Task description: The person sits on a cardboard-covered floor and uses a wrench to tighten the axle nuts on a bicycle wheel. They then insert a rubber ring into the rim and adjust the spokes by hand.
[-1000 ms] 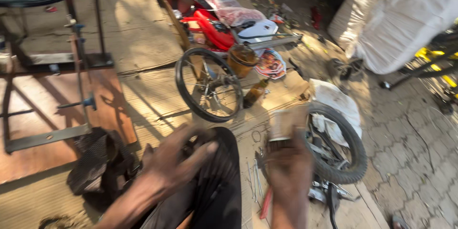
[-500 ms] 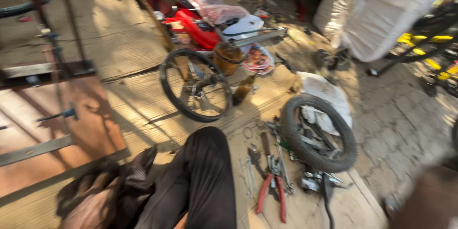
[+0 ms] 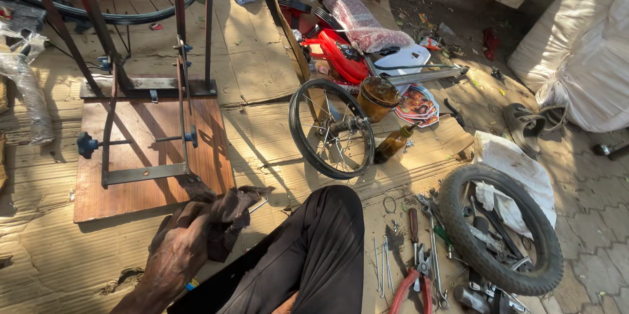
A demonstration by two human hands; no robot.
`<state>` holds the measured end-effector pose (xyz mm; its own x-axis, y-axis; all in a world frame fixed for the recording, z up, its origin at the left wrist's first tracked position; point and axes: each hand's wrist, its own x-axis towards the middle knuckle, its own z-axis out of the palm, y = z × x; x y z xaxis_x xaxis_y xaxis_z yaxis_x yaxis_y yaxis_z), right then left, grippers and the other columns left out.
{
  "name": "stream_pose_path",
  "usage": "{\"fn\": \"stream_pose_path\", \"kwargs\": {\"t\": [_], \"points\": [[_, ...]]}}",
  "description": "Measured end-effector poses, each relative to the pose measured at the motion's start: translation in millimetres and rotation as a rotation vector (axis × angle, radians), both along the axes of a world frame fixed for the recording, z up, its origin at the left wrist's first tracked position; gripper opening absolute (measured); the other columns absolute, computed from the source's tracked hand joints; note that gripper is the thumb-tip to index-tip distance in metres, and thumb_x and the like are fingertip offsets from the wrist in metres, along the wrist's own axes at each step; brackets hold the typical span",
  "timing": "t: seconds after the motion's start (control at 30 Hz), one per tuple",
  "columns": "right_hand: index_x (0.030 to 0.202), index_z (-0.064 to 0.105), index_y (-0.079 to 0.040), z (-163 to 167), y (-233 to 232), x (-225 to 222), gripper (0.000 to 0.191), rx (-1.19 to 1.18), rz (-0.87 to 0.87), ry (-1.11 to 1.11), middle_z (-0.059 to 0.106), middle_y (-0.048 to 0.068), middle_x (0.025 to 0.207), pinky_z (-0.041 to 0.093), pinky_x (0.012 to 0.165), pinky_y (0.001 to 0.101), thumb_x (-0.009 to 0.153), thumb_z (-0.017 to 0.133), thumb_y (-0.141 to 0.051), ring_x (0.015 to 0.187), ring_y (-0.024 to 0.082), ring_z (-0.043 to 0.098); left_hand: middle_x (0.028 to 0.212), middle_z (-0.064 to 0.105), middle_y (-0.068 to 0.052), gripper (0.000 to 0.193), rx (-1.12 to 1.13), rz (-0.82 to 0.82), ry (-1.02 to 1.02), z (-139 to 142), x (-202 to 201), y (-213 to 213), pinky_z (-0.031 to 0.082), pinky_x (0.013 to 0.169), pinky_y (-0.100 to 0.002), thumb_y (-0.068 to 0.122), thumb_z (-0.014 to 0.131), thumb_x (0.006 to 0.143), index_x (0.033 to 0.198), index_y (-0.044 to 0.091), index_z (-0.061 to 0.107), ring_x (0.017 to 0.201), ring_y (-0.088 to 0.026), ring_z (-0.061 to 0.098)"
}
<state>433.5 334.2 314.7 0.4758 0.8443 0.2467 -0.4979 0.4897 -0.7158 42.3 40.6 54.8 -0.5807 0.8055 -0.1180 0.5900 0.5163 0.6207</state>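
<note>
Down at lower left, on the flattened cardboard floor covering (image 3: pixel 59 248), our left hand (image 3: pixel 177 248) is clenched over a dark brown crumpled cloth rag (image 3: pixel 226 212), bunched beside our black-trousered knee (image 3: pixel 321 242) and just off the near edge of the brown wooden base board (image 3: pixel 144 157) of the metal wheel stand (image 3: pixel 180 91). Right hand isn't in view, so we can't report its grip. We judge the rag light, limp and likely greasy: no stiffness, it drapes and slips through loose fingers, so we'd gather a full fistful at the bunched middle rather than pinch a corner. Nothing fragile about it. Nearby: a small spoked bicycle wheel with bare rim (image 3: pixel 331 127) standing upright, a black rubber tyre (image 3: pixel 501 229) lying flat, red-handled pliers (image 3: pixel 413 281).
</note>
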Motion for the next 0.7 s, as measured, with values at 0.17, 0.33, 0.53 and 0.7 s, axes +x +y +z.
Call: {"fn": "stream_pose_path", "kwargs": {"t": [0.17,0.33,0.53,0.7], "points": [[0.121,0.069,0.001,-18.5,-3.5,-14.3,0.03,0.01,0.037,-0.027,0.079,0.014,0.104,0.065,0.08,0.0393,0.097,0.064,-0.016,0.092,0.024,0.078,0.081,0.072,-0.02,0.033,0.397,0.112,0.231,13.2,10.4,12.3,0.061,0.059,-0.048,0.006,0.062,0.083,0.115,0.004,0.065,0.071,-0.038,0.072],[0.119,0.071,0.0,-27.3,-46.8,-91.9,0.029,-0.103,0.442,-0.415,0.08,0.013,0.101,0.065,0.081,0.0409,0.095,0.066,-0.016,0.091,0.024,0.078,0.084,0.076,-0.012,0.024,0.22,0.133,-0.165,44.0,38.4,27.0,0.064,0.07,-0.041,0.026,0.061,0.097,0.118,0.017,0.068,0.077,-0.028,0.077],[0.116,0.073,-0.003,-182.3,-139.5,-222.8,0.027,-0.525,1.114,-0.763,0.081,0.012,0.098,0.065,0.081,0.0428,0.092,0.068,-0.015,0.09,0.024,0.079,0.108,0.08,-0.015,0.034,0.603,0.1,-0.177,56.4,66.7,45.5,0.056,0.092,-0.041,0.031,0.063,0.093,0.12,0.014,0.071,0.102,-0.028,0.074],[0.112,0.076,-0.007,-163.6,-51.4,-131.2,0.016,0.117,0.562,-1.489,0.078,0.011,0.103,0.014,0.117,0.0373,0.104,0.064,-0.016,0.097,0.015,0.076,0.096,0.082,-0.009,0.033,0.374,0.193,-0.552,44.6,28.9,15.2,0.062,0.085,-0.035,0.032,0.069,0.088,0.113,0.011,0.077,0.09,-0.019,0.078]]}}
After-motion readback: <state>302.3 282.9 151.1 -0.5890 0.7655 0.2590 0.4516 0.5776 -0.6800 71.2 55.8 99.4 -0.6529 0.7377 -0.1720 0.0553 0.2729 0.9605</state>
